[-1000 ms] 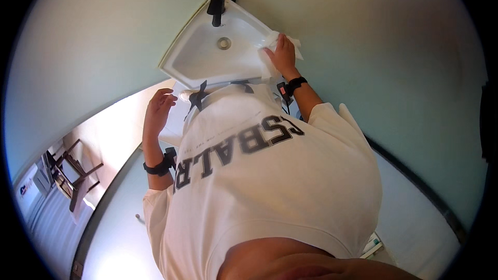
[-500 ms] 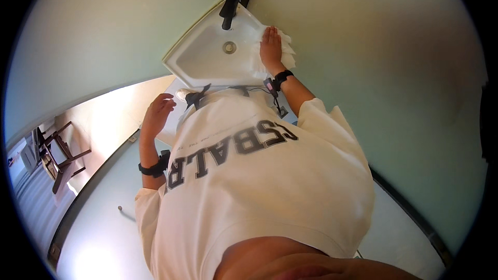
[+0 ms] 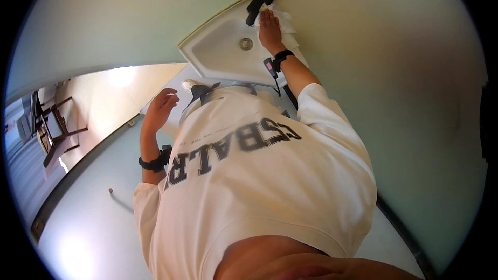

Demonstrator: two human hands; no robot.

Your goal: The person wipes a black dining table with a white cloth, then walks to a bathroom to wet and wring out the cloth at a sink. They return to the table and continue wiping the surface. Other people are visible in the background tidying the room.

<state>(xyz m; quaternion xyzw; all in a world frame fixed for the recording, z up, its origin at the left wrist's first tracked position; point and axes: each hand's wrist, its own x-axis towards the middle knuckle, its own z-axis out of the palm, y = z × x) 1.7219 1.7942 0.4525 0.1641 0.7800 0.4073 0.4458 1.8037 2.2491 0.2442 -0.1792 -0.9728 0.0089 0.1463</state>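
Observation:
My right hand (image 3: 270, 32) lies with its fingers stretched out flat on a thin white sheet (image 3: 287, 23), which spreads out beside and beyond it. Whether the sheet is paper towel or cloth I cannot tell. It covers the right rim of a white corner sink (image 3: 218, 46), close to the dark faucet (image 3: 257, 5). To the left, my left hand (image 3: 162, 110) hangs in the air away from the sink, fingers loosely bent and apart, holding nothing. A black strap circles each wrist, and a small dark device (image 3: 270, 67) sits by the right one.
Pale green panels (image 3: 394, 72) rise close on the right and behind the sink. A metal drain (image 3: 246, 44) lies in the basin. Beyond an opening at the left stands a dark wooden chair (image 3: 57, 124). One shoe (image 3: 192, 85) shows on the floor below the sink.
My right hand and the white sheet have slid along the sink's right rim toward the faucet. The left hand stays raised in about the same pose. The whole view has shifted slightly.

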